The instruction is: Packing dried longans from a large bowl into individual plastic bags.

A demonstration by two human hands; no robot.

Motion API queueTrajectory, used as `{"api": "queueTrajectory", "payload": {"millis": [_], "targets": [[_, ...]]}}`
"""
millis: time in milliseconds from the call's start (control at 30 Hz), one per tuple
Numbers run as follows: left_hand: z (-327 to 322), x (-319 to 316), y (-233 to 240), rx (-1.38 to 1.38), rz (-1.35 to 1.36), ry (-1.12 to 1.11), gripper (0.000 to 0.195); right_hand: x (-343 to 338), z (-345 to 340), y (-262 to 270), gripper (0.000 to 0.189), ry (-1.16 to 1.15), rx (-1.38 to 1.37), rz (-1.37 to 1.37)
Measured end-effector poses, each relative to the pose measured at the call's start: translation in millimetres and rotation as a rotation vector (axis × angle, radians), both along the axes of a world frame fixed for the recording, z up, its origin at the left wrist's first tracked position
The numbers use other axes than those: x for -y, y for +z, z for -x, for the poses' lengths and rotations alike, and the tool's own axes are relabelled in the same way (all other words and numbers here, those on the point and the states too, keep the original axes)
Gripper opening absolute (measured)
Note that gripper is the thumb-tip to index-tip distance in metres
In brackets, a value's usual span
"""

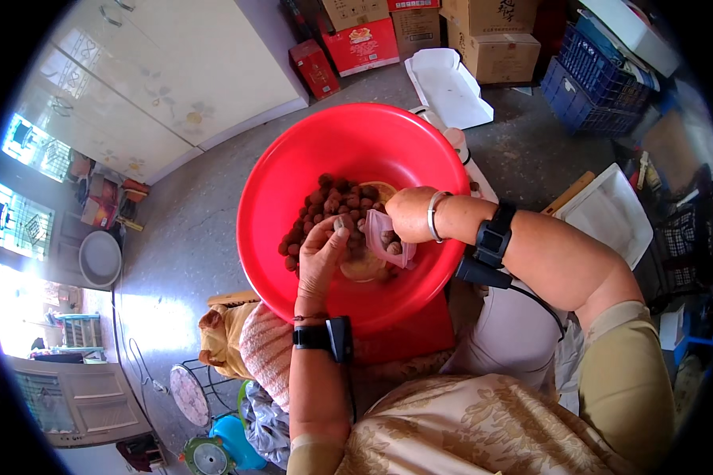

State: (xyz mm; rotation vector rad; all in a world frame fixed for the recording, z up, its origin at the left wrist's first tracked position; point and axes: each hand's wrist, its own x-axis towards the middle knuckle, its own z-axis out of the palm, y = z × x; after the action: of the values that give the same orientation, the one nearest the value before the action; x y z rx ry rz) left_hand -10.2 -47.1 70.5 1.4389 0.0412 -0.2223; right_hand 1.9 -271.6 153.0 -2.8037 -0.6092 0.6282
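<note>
A large red plastic basin [309, 142] stands before me with many round brown nuts, walnuts by their look [327, 205], heaped in its left and middle part. Over the basin, my left hand [327, 249] pinches the edge of a small translucent pink plastic bag or a thing beside it; which one is unclear. My right hand [413, 214] is at the right side of the pink bag [378, 228], its fingers mostly hidden behind the hand's back. Several paler nuts [394, 246] lie inside the bag. A round yellowish patterned area [362, 267] shows on the basin floor.
Beyond the basin lie a white tray [451, 89] and cardboard boxes [505, 56]. Blue crates [594, 89] stand at the upper right, a white foam box [612, 214] at the right. A round stool [190, 395] and a gray basin [100, 259] are at the left.
</note>
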Motion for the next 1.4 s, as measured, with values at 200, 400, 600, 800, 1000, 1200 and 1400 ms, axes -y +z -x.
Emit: {"api": "queueTrajectory", "payload": {"millis": [200,400,600,800,1000,1200,1400], "targets": [[3,9,-9,0.088,0.017,-0.245,0.034,-4,2,8,0.023,-0.017,-0.013,-0.020],[0,3,-7,0.032,-0.069,-0.107,0.025,-2,-3,-6,0.023,-0.068,-0.021,0.008],[-1,-5,-5,-0.048,-0.054,-0.086,0.044,0,-2,-3,0.023,-0.035,-0.015,0.004],[-6,-6,-19,-0.033,0.029,-0.151,0.028,0,-3,-7,0.024,-0.040,0.000,0.005],[-1,1,-14,-0.009,0.104,-0.123,0.039,-1,-4,-4,0.034,-0.029,-0.013,0.062],[2,-1,-7,0.036,0.165,-0.210,0.037,1,-2,-2,0.025,-0.013,0.005,0.006],[4,1,-3,0.044,0.160,-0.212,0.030,2,-2,-3,0.023,0.000,0.021,0.006]]}}
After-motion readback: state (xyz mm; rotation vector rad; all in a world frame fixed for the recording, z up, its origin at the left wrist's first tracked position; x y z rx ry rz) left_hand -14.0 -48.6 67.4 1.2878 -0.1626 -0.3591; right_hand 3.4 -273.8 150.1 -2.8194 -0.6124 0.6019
